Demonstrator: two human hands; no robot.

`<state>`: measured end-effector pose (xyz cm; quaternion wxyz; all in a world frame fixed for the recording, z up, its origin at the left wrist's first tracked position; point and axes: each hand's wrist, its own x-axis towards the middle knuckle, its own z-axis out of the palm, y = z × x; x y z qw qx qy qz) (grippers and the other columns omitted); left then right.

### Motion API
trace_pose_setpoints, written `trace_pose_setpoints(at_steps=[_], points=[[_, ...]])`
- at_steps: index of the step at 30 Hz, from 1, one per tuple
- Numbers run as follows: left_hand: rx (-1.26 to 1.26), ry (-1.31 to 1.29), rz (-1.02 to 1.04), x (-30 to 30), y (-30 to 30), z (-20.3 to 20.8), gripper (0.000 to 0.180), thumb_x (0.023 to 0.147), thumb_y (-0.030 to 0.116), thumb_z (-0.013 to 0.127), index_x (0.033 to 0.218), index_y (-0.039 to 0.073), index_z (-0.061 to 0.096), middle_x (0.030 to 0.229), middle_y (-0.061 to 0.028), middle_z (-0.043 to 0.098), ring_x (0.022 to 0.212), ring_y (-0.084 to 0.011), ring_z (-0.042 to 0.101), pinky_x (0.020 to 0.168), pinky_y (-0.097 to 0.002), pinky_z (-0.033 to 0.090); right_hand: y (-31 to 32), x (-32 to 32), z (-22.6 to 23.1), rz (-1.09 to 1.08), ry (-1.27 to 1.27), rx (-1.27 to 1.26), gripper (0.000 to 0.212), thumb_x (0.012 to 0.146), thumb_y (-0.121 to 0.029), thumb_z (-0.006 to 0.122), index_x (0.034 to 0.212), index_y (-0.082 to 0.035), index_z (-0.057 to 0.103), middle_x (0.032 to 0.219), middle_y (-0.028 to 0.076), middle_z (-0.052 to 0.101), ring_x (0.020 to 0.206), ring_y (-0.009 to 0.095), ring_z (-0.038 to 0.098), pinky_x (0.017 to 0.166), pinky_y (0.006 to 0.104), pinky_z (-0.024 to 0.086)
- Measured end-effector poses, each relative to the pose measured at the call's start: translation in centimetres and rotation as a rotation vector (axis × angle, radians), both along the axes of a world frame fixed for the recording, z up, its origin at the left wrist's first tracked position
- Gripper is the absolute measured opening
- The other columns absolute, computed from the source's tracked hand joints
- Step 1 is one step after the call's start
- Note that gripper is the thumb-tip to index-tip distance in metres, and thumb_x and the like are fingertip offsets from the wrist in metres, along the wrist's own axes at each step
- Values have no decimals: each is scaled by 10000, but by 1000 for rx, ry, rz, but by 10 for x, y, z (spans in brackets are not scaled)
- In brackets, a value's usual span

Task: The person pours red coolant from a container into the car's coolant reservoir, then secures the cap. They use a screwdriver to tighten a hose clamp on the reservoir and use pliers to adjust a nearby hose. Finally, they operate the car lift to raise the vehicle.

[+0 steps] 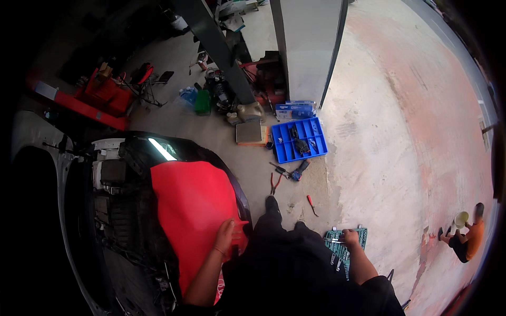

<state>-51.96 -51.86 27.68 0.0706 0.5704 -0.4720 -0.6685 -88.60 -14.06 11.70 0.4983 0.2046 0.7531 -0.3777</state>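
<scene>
My left hand point(225, 235) rests on the red fender cover point(195, 197), near its right edge, with the fabric bunched beside the fingers. That cover lies over the front fender of a car whose engine bay point(118, 210) is exposed. Low at my right side, my right hand point(349, 238) is closed on a silver bar-shaped tool point(335, 240); its exact kind is too small to make out. The tool lies over a green socket-set case point(361, 231), which stands open on the floor with several silver pieces in it.
Ahead on the floor lie red-handled pliers point(276, 183), a blue-and-black power tool point(300, 171), a red-handled screwdriver-like tool point(311, 204) and a blue compartment tray point(279, 152). A pale post point(305, 52) rises beyond. At far right, a person in orange point(474, 239) holds a bucket.
</scene>
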Motion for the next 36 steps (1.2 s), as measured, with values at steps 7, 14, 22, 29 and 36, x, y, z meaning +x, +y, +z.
trace_pose_setpoints(at_steps=[7, 14, 22, 29, 36], points=[[19, 77, 8, -38, -89, -1, 460, 1004, 372, 486, 1309, 27, 493, 1100, -100, 581, 859, -194, 646, 680, -309, 557, -70, -11, 48, 35, 50, 24, 290, 903, -209, 549, 1120, -19, 571, 890, 163, 670, 683, 270, 664, 565, 393, 530], [-75, 140, 32, -64, -158, -13, 510, 988, 392, 508, 1349, 33, 476, 1092, -112, 588, 859, -208, 645, 682, -309, 546, -187, -50, 79, 113, 117, -142, 246, 904, -197, 543, 1077, -26, 580, 851, 121, 662, 676, 217, 660, 553, 331, 528], [-46, 58, 294, -52, -169, -12, 571, 977, 452, 497, 1357, 34, 410, 1149, -161, 556, 882, -253, 637, 706, -369, 556, -284, -110, 32, 284, 74, -161, 255, 937, -237, 549, 1072, -24, 585, 860, 117, 669, 669, 222, 660, 572, 341, 536], [-57, 55, 444, -46, -197, -16, 479, 982, 416, 497, 1300, 59, 480, 1048, -123, 592, 840, -244, 644, 683, -377, 558, -431, -148, 29, 348, 120, -383, 226, 935, -238, 558, 1017, -38, 623, 830, 89, 677, 661, 188, 664, 541, 312, 515], [-20, 111, 495, -76, -266, -14, 490, 979, 414, 498, 1307, 52, 460, 1104, -171, 586, 864, -278, 658, 687, -410, 575, -651, -180, 124, 309, 218, -732, 246, 908, -218, 582, 1084, -46, 583, 910, 102, 666, 744, 214, 673, 607, 338, 537]])
